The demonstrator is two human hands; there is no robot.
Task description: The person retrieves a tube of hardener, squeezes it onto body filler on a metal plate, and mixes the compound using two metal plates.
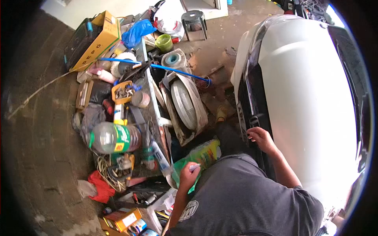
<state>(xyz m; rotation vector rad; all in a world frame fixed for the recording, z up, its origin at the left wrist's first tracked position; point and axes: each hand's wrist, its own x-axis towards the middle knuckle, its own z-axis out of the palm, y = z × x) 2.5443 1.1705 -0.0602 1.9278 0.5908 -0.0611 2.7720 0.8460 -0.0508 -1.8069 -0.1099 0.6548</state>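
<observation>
My left hand (188,176) is closed around a small whitish object (194,167), whose end sticks out past the thumb. It is in front of a green and yellow plastic bag (206,153), beside the cluttered bench. My right hand (260,139) is raised near the front of a white car (303,86), with its fingers bent together. A small dark spot shows at those fingertips, too small to make out. The forearms reach out from a dark grey shirt (248,196).
The bench at left bears a large plastic bottle (114,137), an orange basket (123,92), cables and tools. Beyond are a cardboard box (98,43), a white fan (184,104), a blue pole (177,71) and a dark stool (193,17). Boxes and cans lie at lower left.
</observation>
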